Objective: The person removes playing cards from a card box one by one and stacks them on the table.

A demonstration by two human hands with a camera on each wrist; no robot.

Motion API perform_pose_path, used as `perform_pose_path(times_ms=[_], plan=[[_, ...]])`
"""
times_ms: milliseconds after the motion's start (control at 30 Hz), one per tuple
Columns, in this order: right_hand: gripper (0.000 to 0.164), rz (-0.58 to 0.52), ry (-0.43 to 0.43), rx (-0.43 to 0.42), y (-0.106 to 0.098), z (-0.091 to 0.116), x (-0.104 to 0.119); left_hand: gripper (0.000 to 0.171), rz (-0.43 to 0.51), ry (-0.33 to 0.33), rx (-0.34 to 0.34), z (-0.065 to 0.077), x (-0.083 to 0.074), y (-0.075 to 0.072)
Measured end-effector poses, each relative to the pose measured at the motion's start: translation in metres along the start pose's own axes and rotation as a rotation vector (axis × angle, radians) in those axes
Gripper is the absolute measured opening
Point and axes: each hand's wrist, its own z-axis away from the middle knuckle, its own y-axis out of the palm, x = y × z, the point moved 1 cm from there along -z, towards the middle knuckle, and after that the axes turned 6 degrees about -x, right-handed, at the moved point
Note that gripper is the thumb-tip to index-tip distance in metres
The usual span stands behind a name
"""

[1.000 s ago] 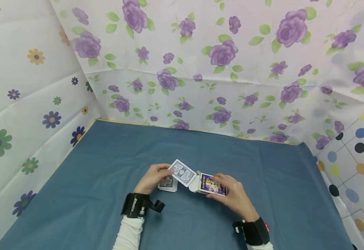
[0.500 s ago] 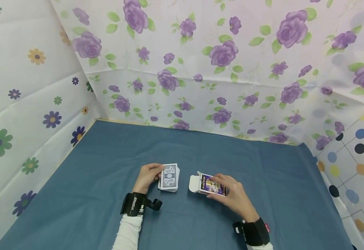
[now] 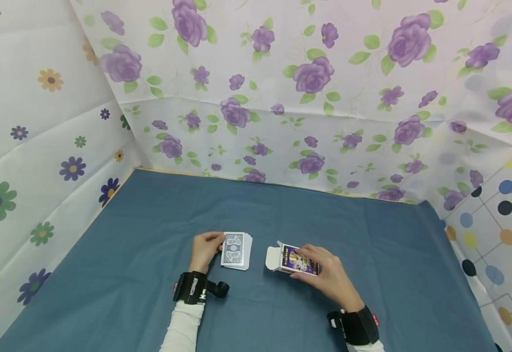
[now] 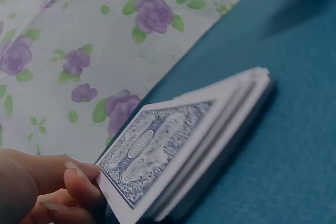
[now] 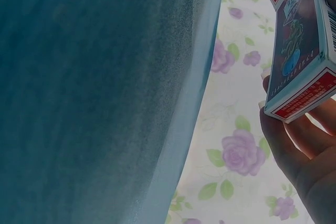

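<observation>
A stack of playing cards (image 3: 237, 250), slightly fanned out with patterned blue-grey backs up, lies on the blue cloth. My left hand (image 3: 205, 250) is at its upper left, thumb and finger pinching the edge of the top playing card (image 4: 157, 150). To the right, my right hand (image 3: 328, 273) grips a purple playing card box (image 3: 300, 260) between thumb and fingers. The white flap (image 3: 273, 258) of the box hangs out toward the cards. In the right wrist view the box (image 5: 299, 40) shows red end panels and is held up off the cloth.
Blue cloth (image 3: 256, 313) covers the table. Purple-flowered sheeting (image 3: 256, 98) stands along the back, with flowered sheeting (image 3: 27, 146) on the left and dotted sheeting (image 3: 493, 234) on the right. Black bands (image 3: 190, 287) circle both wrists.
My left hand has moved left from the box's mouth with a card, laying it over the stack and shifting it slightly left. My right hand has held the box still.
</observation>
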Motion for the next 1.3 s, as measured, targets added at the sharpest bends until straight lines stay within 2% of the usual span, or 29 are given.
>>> perform_pose_path(times_ms=[267, 500, 633, 1033, 1300], plan=[[0.055, -0.001, 0.001, 0.001, 0.000, 0.000, 0.000, 0.021, -0.108, 0.075, -0.055, 0.004, 0.001, 0.004], [0.055, 0.005, 0.009, 0.009, 0.000, 0.000, 0.001, 0.018, -0.187, 0.080, -0.085, 0.004, 0.001, 0.006], [0.055, 0.006, 0.009, 0.011, -0.001, -0.001, 0.002, 0.017, -0.234, 0.106, -0.099, 0.005, -0.002, 0.008], [0.055, 0.010, 0.005, 0.012, 0.000, 0.000, 0.000, 0.017, -0.274, 0.173, -0.130, 0.009, -0.004, 0.015], [0.055, 0.010, 0.007, 0.010, 0.000, 0.000, 0.001, 0.017, -0.279, 0.157, -0.124, 0.010, -0.004, 0.014]])
